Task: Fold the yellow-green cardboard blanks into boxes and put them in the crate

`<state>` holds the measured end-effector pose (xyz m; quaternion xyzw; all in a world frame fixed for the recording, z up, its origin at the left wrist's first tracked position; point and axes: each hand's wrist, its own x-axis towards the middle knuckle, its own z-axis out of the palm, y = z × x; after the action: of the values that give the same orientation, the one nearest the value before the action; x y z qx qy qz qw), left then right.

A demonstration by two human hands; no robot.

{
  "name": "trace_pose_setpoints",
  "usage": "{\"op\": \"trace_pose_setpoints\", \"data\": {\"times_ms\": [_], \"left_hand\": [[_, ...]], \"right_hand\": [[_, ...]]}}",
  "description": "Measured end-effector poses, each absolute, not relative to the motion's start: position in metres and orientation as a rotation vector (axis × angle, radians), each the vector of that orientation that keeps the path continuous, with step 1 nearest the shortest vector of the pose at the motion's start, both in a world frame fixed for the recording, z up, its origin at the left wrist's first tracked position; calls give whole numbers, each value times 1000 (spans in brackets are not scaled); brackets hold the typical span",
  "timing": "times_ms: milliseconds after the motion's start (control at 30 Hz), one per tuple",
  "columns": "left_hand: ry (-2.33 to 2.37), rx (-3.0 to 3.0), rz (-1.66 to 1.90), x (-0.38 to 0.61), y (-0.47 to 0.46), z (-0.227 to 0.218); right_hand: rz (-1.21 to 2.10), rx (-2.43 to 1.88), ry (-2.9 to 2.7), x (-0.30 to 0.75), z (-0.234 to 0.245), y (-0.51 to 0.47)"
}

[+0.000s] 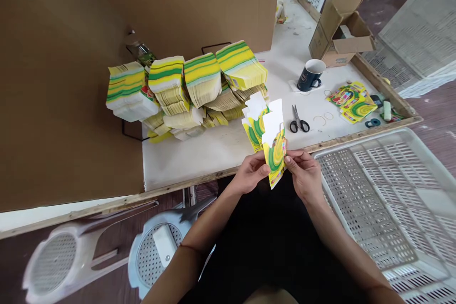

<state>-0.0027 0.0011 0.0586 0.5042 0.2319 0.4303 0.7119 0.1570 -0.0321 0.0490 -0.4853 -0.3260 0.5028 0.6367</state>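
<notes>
My left hand (251, 172) is closed on a few flat yellow-and-green printed cartons (252, 128) with white flaps pointing up. In front of these, one flat carton (275, 154) stands slightly tilted between both hands. The fingers and thumb of my right hand (304, 173) pinch its right edge. Beyond my hands, on the table, lie several thick bundles of the same flat cartons (203, 73), stacked in two layers. Black-handled scissors (298, 122) rest on the table just past my right hand.
A dark mug (311, 76) stands near an open cardboard box (340, 33). More flat cartons (352, 102) and a tape roll (372, 123) lie at the table's right corner. A large cardboard sheet (89, 80) rises at left. White plastic crates (366, 199) sit at right; stools (153, 251) below left.
</notes>
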Motion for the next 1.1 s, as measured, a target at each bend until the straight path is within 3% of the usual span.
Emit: {"op": "trace_pose_setpoints", "data": {"times_ms": [500, 700, 1100], "left_hand": [[588, 973, 991, 3, -6, 69], [553, 888, 950, -6, -5, 72], [614, 786, 995, 0, -12, 70]], "right_hand": [[1120, -1202, -936, 162, 52, -42], [841, -1374, -1089, 184, 71, -42], [783, -1384, -1503, 166, 73, -48]]}}
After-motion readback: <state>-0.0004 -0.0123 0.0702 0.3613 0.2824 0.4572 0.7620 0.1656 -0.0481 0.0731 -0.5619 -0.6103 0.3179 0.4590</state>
